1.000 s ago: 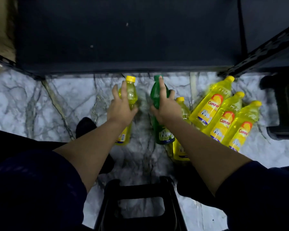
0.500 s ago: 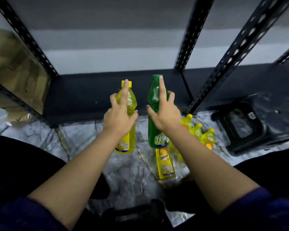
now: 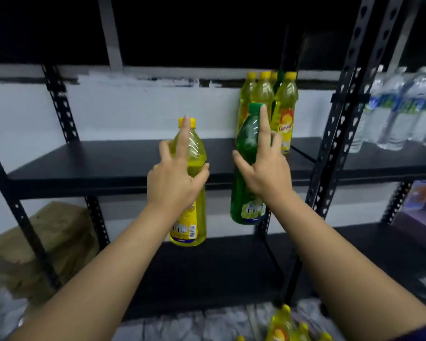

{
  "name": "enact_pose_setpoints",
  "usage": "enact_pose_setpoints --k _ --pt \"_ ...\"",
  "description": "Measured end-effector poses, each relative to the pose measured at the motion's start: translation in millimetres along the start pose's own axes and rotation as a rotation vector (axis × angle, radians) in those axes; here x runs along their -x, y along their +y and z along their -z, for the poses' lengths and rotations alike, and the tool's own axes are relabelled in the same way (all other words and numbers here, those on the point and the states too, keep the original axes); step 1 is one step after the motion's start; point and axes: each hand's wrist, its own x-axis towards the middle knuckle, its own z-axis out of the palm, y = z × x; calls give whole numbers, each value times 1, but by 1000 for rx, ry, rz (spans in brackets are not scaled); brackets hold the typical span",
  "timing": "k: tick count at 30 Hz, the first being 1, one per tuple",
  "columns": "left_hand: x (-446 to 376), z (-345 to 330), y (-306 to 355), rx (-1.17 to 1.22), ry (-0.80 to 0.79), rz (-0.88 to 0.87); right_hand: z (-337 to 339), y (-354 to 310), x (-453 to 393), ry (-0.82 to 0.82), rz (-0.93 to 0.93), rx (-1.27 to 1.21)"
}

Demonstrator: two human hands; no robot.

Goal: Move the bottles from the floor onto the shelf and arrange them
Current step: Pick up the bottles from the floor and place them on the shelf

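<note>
The shelf (image 3: 103, 166) is bare on its left and middle, with a cluster of yellow bottles (image 3: 264, 104) standing at its right end, so you want both loads set down upright beside that group. Your left hand (image 3: 173, 179) grips the yellow bottle (image 3: 191, 193) and your right hand (image 3: 266, 171) grips the green bottle (image 3: 247, 193), each with a forefinger up the neck; both hang in front of the shelf's edge, their bases below it. Lift them clear of the edge first, and more bottles (image 3: 284, 326) wait on the floor.
</note>
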Motion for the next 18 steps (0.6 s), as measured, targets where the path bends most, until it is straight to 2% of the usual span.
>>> enact_pose_setpoints --k 6,14,18 --pt "-113 15 16 -42 181 -78 9 -9 -110 115 109 -7" --pt "-167 -44 -9 -77 94 -21 -59 20 -148 18 31 30" --pt "-171 -77 -22 -50 141 16 -90 38 -147 54 4 7"
